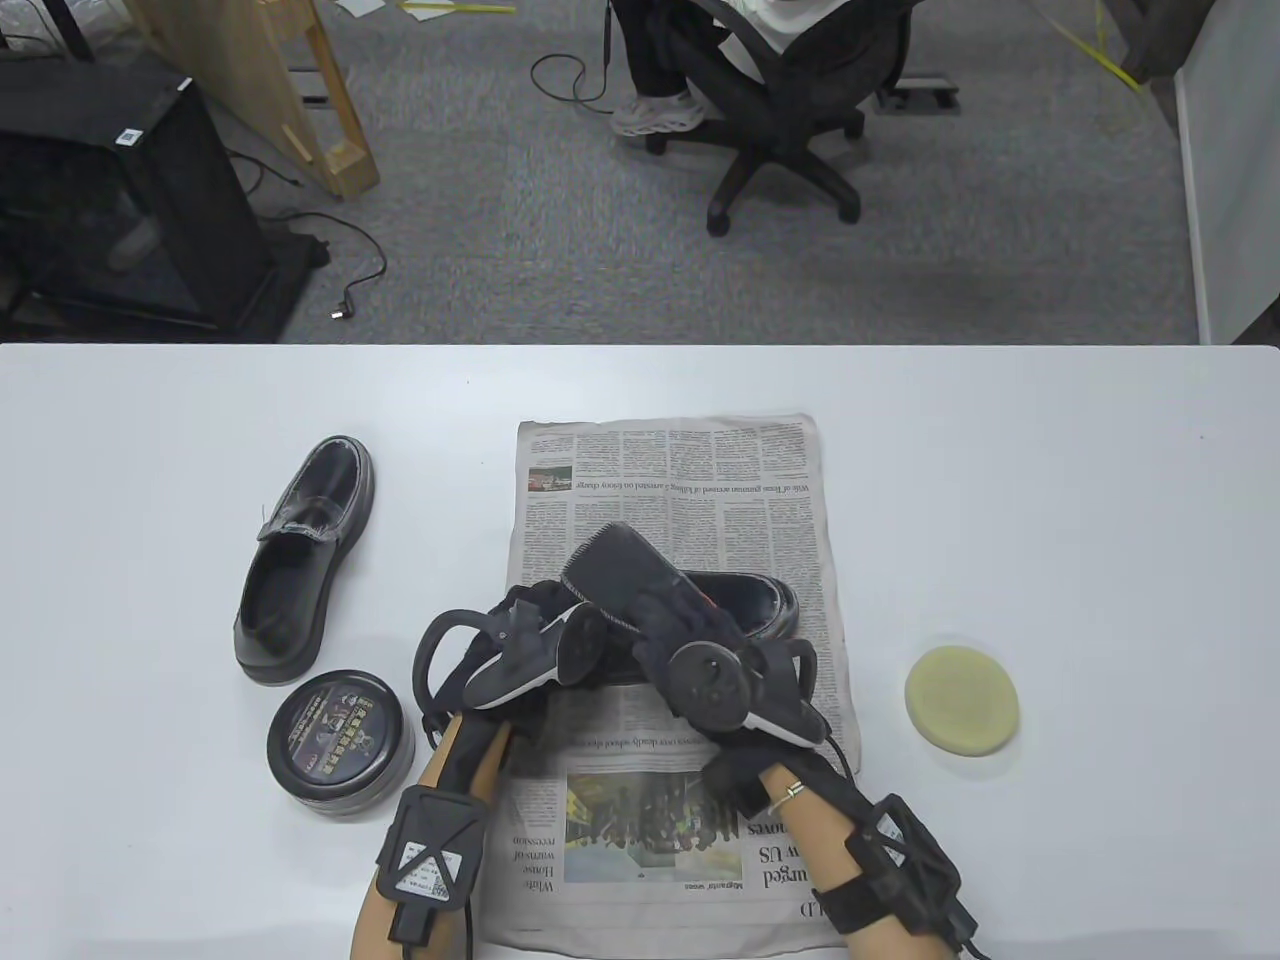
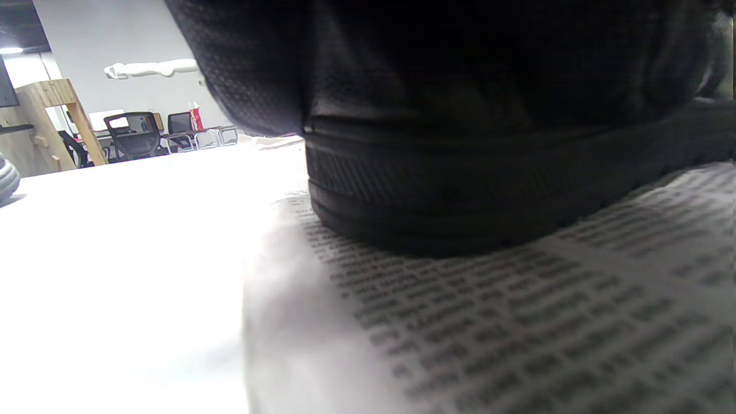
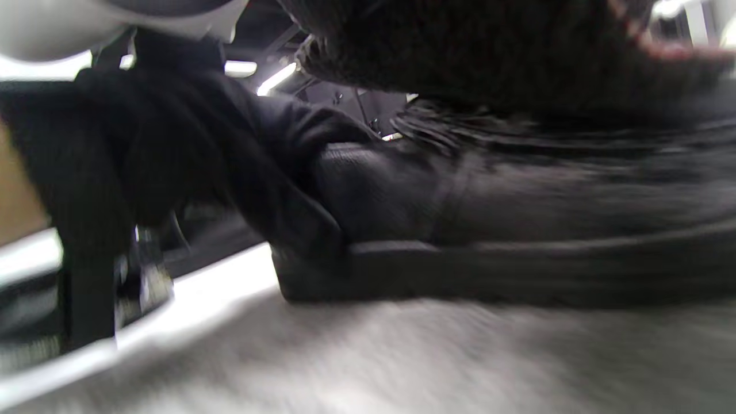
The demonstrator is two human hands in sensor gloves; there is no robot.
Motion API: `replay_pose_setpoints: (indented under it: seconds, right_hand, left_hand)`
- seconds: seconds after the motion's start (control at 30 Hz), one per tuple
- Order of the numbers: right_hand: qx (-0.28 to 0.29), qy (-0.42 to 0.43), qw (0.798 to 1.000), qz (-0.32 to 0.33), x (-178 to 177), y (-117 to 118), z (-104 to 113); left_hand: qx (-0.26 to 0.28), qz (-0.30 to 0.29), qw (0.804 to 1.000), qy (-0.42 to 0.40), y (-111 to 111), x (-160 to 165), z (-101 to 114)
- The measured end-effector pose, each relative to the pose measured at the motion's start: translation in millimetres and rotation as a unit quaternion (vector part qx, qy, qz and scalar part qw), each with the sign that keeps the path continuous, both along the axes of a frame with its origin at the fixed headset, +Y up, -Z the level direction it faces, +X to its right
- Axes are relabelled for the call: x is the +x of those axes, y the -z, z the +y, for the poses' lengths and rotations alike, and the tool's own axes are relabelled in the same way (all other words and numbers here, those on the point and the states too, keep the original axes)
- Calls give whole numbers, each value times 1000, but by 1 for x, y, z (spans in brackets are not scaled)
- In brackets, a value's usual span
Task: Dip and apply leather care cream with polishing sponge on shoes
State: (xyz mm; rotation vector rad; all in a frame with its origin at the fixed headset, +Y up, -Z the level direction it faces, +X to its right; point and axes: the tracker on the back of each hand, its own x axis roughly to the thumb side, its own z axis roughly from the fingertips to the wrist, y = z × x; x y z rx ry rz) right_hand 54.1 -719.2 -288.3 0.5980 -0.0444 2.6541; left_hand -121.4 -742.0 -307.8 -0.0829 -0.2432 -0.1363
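A black leather shoe (image 1: 765, 605) lies on a newspaper (image 1: 700, 480) in the middle of the table, toe to the right. My left hand (image 1: 545, 610) grips its heel end; the left wrist view shows the heel's sole (image 2: 460, 190) close up on the paper (image 2: 517, 316). My right hand (image 1: 650, 590) lies over the shoe's upper and holds it. The right wrist view, blurred, shows the shoe (image 3: 517, 201) with the left glove (image 3: 201, 161) on its heel. The round yellow polishing sponge (image 1: 962, 700) lies alone to the right. The cream tin (image 1: 340, 745) stands to the left with its lid on.
A second black shoe (image 1: 305, 560) lies on the bare white table (image 1: 1050, 500) left of the newspaper, just behind the tin. An office chair (image 1: 790, 90) and a black cabinet (image 1: 120, 200) stand on the floor beyond the table's far edge.
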Motion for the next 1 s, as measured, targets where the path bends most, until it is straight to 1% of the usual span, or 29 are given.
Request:
replay_pose_setpoints:
  seconds: [0.03,0.07,0.1,0.2,0.27,0.3,0.37,0.43,0.47,0.53,0.57,0.6,0.67,0.73,0.8,0.83,0.9,1.0]
  right_hand:
    - [-20,9,1000,-5,-1,8,-1]
    - [-55,8,998,-15,-1,21,-5]
    - [-70,-1,997,-28,0,27,-8]
    - [-89,-33,991,-89,17,44,-20]
    - [-98,-43,987,-118,32,47,-25]
    - [-88,-67,984,-137,45,47,-27]
    - [-74,-97,981,-150,57,43,-28]
    - [-45,-148,976,-153,69,32,-29]
    - [-34,-160,975,-152,71,28,-29]
    - [15,-192,973,-129,74,11,-30]
    - [60,-205,971,-110,73,1,-34]
    - [87,-224,965,-101,71,-6,-35]
    - [120,-255,956,-80,67,-17,-35]
    - [123,-224,965,-55,58,-27,-32]
    - [95,-153,983,-23,43,-32,-27]
    - [88,-127,988,-9,34,-32,-24]
    - [79,-87,993,6,22,-30,-18]
    - [48,-12,999,13,3,-17,-9]
  left_hand:
    - [-1,0,1000,-1,0,0,0]
    - [-3,2,1000,0,0,0,0]
    - [-4,5,1000,4,0,1,0]
    - [-6,8,1000,12,-1,1,0]
    - [-6,11,1000,13,-1,0,0]
    - [-13,16,1000,21,0,2,1]
    - [-18,22,999,41,0,4,2]
    - [-19,26,998,52,0,5,2]
    - [-19,26,998,52,0,5,2]
    - [-19,23,999,41,0,4,1]
    - [-20,22,999,39,0,4,1]
    - [-20,20,999,39,0,4,1]
    - [-20,13,999,32,1,4,0]
    - [-22,11,999,23,2,4,-1]
    - [-27,6,1000,6,2,3,-2]
    - [-32,5,999,2,3,3,-2]
    - [-33,3,999,8,3,3,-2]
    - [-33,-2,999,13,3,3,-1]
